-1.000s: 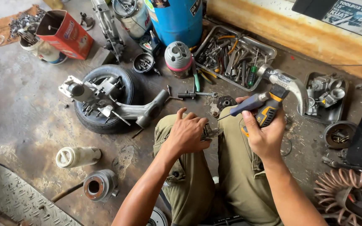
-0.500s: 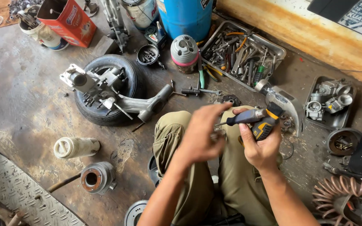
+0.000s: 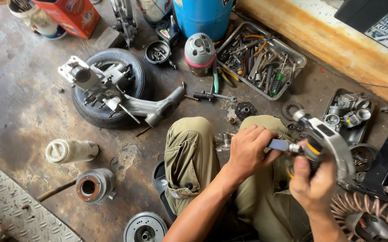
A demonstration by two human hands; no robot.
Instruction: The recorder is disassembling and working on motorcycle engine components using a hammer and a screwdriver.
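Observation:
I sit on the floor in olive trousers, both hands above my lap. My right hand (image 3: 312, 183) grips the black-and-yellow body of a hand tool (image 3: 330, 139) with a curved grey metal frame. My left hand (image 3: 247, 152) closes its fingers on the tool's blue end (image 3: 278, 144). A small metal part (image 3: 224, 140) lies beside my left knee, just left of that hand.
A small tyre (image 3: 135, 74) bears a metal engine assembly. Behind it stand a blue drum (image 3: 203, 15), a grey cylinder part (image 3: 199, 51) and a steel tray (image 3: 299, 58) of tools. A tray (image 3: 333, 96) of carburettor parts is at right. A white bottle (image 3: 71, 151) and a metal hub (image 3: 93, 186) lie left.
My left hand left the small part on my lap and took hold of the tool's blue end. Both hands and the tool now sit lower and further right in view.

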